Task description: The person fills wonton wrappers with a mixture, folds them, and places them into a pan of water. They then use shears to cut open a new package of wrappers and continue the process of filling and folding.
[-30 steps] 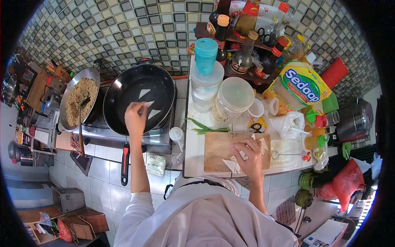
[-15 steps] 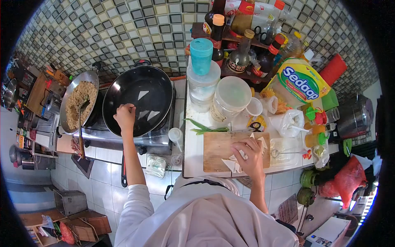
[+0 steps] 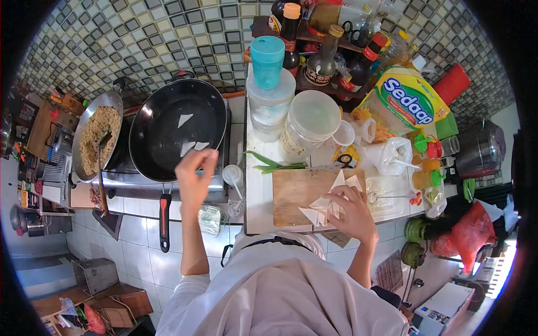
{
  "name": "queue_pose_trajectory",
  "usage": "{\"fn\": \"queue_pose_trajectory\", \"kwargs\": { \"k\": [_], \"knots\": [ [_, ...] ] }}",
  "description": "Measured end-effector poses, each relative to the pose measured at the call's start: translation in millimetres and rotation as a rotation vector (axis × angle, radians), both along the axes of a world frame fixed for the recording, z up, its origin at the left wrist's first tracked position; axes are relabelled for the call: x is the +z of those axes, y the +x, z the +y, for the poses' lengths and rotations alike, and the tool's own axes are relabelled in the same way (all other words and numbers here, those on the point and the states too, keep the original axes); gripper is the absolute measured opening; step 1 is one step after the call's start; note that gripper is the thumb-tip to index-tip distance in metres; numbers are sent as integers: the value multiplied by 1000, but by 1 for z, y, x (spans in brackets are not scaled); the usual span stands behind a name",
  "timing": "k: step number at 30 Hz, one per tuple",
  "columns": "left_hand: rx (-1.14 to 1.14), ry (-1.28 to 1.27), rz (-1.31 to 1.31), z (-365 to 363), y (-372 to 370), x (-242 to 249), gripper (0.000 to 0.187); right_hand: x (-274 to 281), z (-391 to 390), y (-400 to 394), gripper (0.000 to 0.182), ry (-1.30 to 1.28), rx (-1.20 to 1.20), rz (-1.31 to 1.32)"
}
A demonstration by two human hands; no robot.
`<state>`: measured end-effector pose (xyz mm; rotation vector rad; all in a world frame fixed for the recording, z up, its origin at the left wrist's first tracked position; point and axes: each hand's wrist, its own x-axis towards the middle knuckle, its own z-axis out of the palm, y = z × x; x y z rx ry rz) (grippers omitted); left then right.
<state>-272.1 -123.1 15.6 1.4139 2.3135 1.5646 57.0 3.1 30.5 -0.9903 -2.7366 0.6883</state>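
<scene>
My left hand point(image 3: 194, 178) is over the near right rim of a black frying pan point(image 3: 159, 159), its fingers slightly bent and apart, with nothing visible in them. Inside the pan lie a few flat white triangular pieces point(image 3: 184, 120), some close to my fingertips. On a wooden cutting board point(image 3: 291, 193), my right hand point(image 3: 354, 213) has its fingers bent round more white triangular pieces point(image 3: 314, 215). Some of these stick out past the fingers, and the palm side is hidden. What the pieces are made of cannot be told.
Left of the pan, a wok point(image 3: 78, 148) of brown grainy food holds a ladle point(image 3: 101, 179). Behind the board stand lidded tubs point(image 3: 310, 120), green leaves point(image 3: 274, 165) and several bottles point(image 3: 323, 61). The pan's handle point(image 3: 165, 224) juts toward me over the stove edge.
My left hand has moved right and toward me, from above the pan to its near right rim, and its fingers have opened. My right hand has shifted slightly right over the pieces.
</scene>
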Motion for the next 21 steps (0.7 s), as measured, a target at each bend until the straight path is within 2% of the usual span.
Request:
{"fn": "queue_pose_trajectory", "kwargs": {
  "k": [4,8,10,13,21],
  "knots": [
    [-308,-119,-55,5,40,-10,9,-7,0,1,33,19,19,-38],
    [-470,-110,-92,13,75,-29,10,-12,3,0,31,-4,-12,-34],
    [-571,-124,-22,14,86,-31,11,-16,5,0,23,13,-18,2],
    [-591,-125,-48,14,97,-27,12,-15,7,-3,14,35,-29,56],
    [-556,-101,-48,15,103,-24,17,-10,2,-32,11,173,-60,246]
  ]
}}
